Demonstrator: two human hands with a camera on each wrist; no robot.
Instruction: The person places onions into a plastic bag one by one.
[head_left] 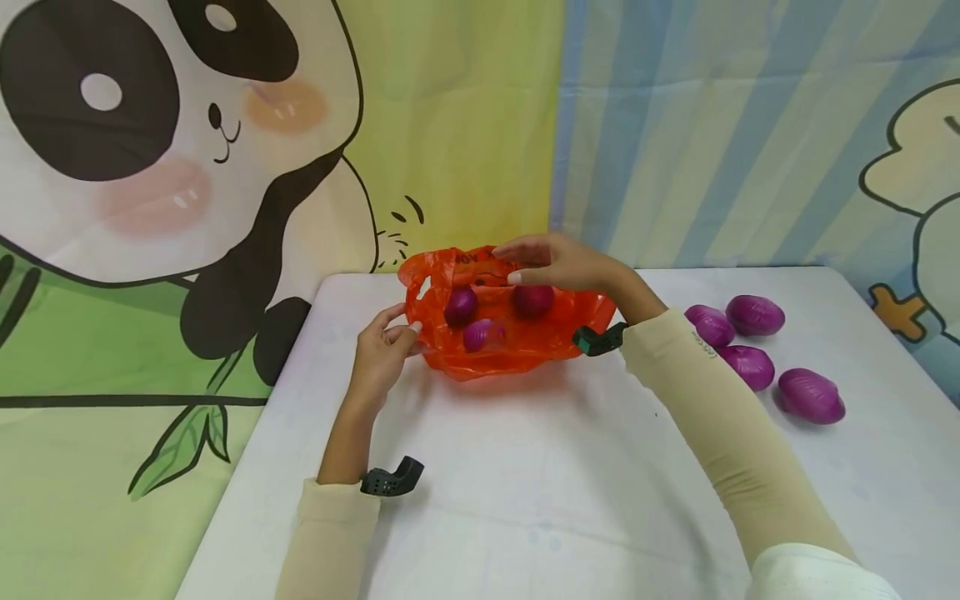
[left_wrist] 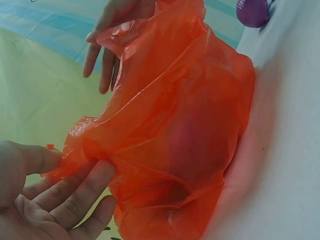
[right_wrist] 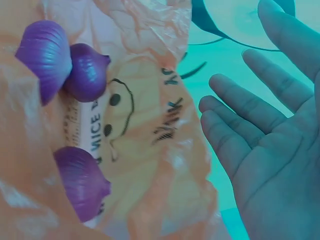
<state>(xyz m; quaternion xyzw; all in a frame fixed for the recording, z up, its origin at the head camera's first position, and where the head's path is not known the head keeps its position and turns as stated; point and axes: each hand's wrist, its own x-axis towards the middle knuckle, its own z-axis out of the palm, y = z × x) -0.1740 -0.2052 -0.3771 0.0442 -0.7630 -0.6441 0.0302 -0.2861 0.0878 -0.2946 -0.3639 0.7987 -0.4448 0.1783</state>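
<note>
A thin orange-red plastic bag point(head_left: 517, 337) lies on the table with its mouth held open. Inside it, three purple onions show: one onion point(head_left: 461, 307) at the left, another onion point(head_left: 483, 334) in front and a third onion point(head_left: 533, 300) under my right hand. My left hand point(head_left: 384, 350) pinches the bag's left edge between thumb and fingers; the left wrist view shows the plastic point(left_wrist: 75, 157) there. Over the bag's far side is my right hand point(head_left: 564, 265), its fingers extended and holding nothing. The right wrist view shows this palm point(right_wrist: 280, 155) beside the printed bag wall point(right_wrist: 145, 120).
Several more purple onions, among them one onion point(head_left: 812, 397) nearest the front, lie on the white table point(head_left: 525, 500) to the right, beyond my right forearm. Behind the table hangs a printed cloth backdrop point(head_left: 450, 125) with a panda.
</note>
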